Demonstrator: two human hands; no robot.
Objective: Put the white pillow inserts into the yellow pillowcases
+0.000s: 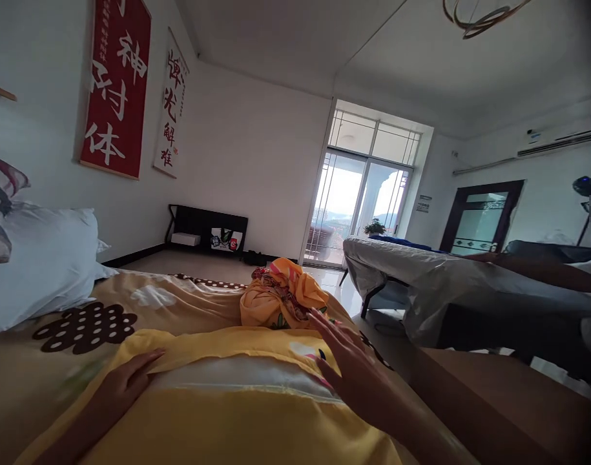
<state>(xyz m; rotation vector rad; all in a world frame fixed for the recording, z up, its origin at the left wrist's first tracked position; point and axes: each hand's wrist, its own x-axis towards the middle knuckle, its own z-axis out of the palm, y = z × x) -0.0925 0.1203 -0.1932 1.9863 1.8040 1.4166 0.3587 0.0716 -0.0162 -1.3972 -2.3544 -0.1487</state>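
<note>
Head camera looks down on a yellow pillowcase (237, 420) lying across the near edge of the bed (28, 381), its long axis running left to right and a strip of white filling (241, 374) showing along its length. The left hand (130, 378) lies flat and open on the case's left end, gripping nothing, while the right hand (353, 368) is spread wide at its right end, close to the bed's right edge; contact there cannot be told. An orange bundle of cloth (283, 294) sits just beyond the case, and a white pillow (43, 265) rests at the far left edge.
</note>
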